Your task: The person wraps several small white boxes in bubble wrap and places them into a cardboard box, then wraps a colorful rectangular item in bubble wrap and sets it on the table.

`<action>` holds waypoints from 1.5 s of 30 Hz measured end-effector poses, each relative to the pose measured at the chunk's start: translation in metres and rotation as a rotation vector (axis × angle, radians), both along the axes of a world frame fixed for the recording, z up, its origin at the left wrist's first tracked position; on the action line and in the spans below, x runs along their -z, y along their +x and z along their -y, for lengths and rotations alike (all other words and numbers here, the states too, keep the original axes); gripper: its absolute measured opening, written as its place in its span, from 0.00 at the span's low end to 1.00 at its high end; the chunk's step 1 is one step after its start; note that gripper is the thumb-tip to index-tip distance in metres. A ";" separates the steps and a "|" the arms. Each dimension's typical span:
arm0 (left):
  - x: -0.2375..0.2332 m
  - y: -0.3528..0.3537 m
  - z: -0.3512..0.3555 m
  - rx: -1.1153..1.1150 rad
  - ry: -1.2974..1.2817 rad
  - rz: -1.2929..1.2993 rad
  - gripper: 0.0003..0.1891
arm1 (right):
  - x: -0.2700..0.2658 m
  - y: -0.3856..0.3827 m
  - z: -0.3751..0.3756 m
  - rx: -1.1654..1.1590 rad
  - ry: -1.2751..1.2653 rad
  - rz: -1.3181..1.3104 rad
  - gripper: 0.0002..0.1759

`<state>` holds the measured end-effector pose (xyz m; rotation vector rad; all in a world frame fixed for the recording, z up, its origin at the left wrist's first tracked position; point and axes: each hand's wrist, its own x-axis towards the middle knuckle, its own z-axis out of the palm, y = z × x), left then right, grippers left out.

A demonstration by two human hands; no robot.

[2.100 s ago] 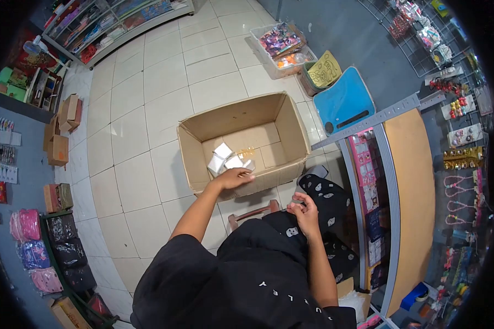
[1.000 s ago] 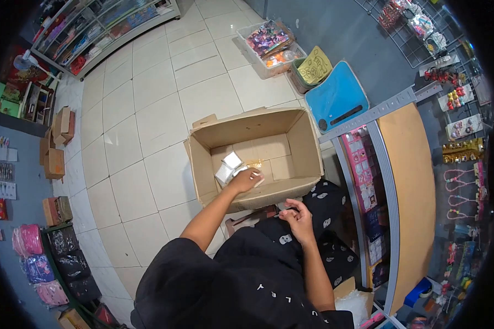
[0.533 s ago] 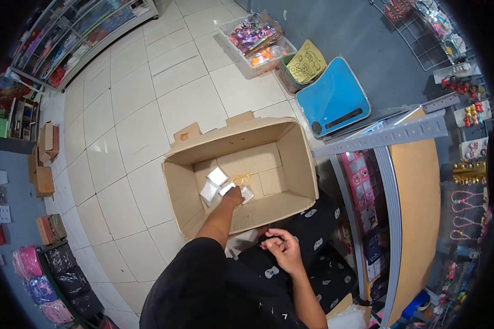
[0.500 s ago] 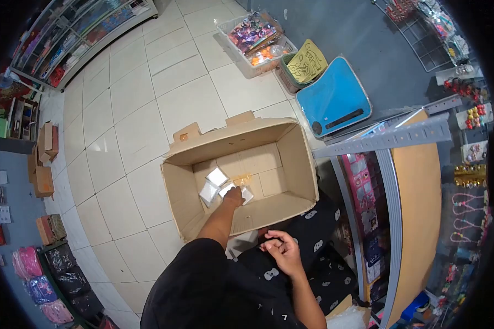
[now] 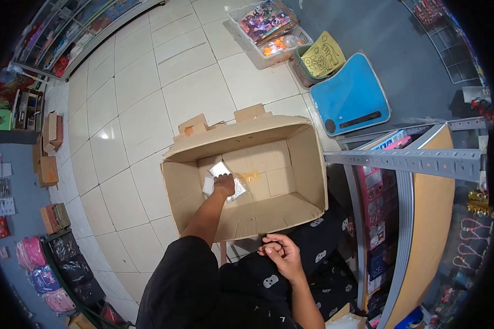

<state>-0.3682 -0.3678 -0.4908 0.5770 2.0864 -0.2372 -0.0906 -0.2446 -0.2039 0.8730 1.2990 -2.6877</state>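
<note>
A large open cardboard box [image 5: 291, 214] stands on the tiled floor in front of me. My left hand [image 5: 224, 185] reaches down inside it, fingers bent over several small white packets [image 5: 219, 169]; its fingertips and anything between them are hidden. One packet [image 5: 237, 190] lies just right of that hand, near yellowish tape on the box bottom. Outside the box, by its near edge, my right hand [image 5: 282, 255] hovers above my dark skull-print clothing, its fingers curled loosely and apart with nothing in them.
Plastic baskets of goods [image 5: 274, 49] and a blue board [image 5: 350, 96] are beyond the box. A metal-framed shelf [image 5: 403, 159] rises close on the right. Small cartons [image 5: 46, 170] and wrapped bundles [image 5: 44, 279] line the left side.
My left hand has moved leftward inside the box, from beside the right-hand packet to over the packets on the left. My right hand has hardly moved. The view has shifted slightly.
</note>
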 end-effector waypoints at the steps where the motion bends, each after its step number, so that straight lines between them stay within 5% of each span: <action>1: -0.006 0.004 -0.004 0.007 -0.028 -0.028 0.34 | 0.001 0.000 0.001 -0.002 0.003 0.003 0.21; 10: -0.016 0.024 -0.020 0.091 -0.136 -0.045 0.62 | -0.003 0.000 0.000 -0.018 -0.006 0.009 0.20; 14: -0.006 0.025 -0.023 0.015 -0.004 0.070 0.54 | -0.003 0.000 -0.001 -0.008 -0.029 -0.004 0.20; 21: 0.043 0.028 -0.082 -0.166 0.669 0.403 0.49 | 0.002 0.004 -0.001 0.006 -0.071 -0.044 0.20; 27: 0.062 0.046 -0.162 -0.195 0.669 0.473 0.49 | 0.001 0.007 -0.002 -0.013 -0.092 -0.031 0.20; 30: 0.079 0.058 -0.177 -0.105 0.612 0.295 0.53 | -0.005 0.007 -0.008 -0.032 -0.099 -0.009 0.20; 33: -0.011 0.070 -0.195 -0.311 0.264 0.031 0.57 | -0.004 0.008 -0.007 -0.030 -0.090 -0.015 0.22; 36: -0.022 0.074 -0.204 -0.461 0.137 0.013 0.60 | -0.002 0.012 -0.009 -0.058 -0.036 -0.018 0.23; 39: 0.011 0.085 -0.206 -0.561 0.200 0.084 0.59 | -0.018 0.010 -0.013 -0.038 0.089 -0.046 0.21; 45: 0.055 0.098 -0.191 -0.330 0.476 0.224 0.49 | -0.031 0.016 -0.066 0.192 0.394 -0.055 0.18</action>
